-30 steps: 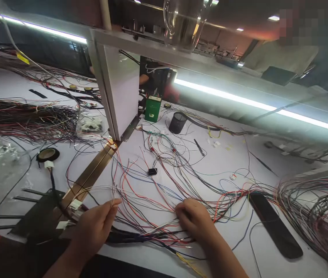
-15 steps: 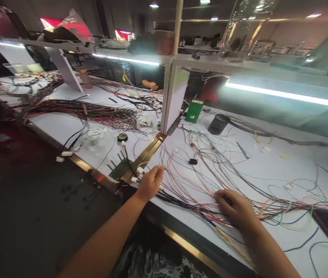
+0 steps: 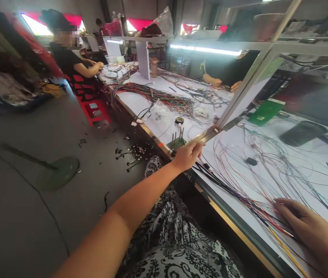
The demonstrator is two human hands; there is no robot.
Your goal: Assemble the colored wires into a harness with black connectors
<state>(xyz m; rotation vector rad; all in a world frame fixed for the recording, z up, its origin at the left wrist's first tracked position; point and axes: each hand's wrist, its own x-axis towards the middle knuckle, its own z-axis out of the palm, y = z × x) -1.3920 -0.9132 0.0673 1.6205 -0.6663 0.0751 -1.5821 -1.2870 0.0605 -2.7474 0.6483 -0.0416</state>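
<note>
My left hand (image 3: 189,154) is closed in a pinch at the table's near edge, apparently on a thin wire that its fingers mostly hide. Just beyond it, a green block with upright dark pins (image 3: 177,142) stands at the edge. Over the loose wires on the right, my right hand (image 3: 305,226) has thumb and forefinger tips together, seemingly on a thin wire. Between my hands runs a bundle of black, red and yellow wires (image 3: 239,197) along the table edge. A small black connector (image 3: 251,161) lies among thin wires beyond the bundle.
A roll of black tape (image 3: 179,121) and a large wire bundle (image 3: 152,94) lie further left. A green box (image 3: 267,112) stands by the upright divider (image 3: 246,90). One co-worker (image 3: 71,54) is at the far left; another's hands (image 3: 213,80) show across the table. Scraps litter the floor.
The view has swung left and down, bringing more floor, a red stool and a co-worker into sight. Both hands keep their pinched shape and stay near the same wires.
</note>
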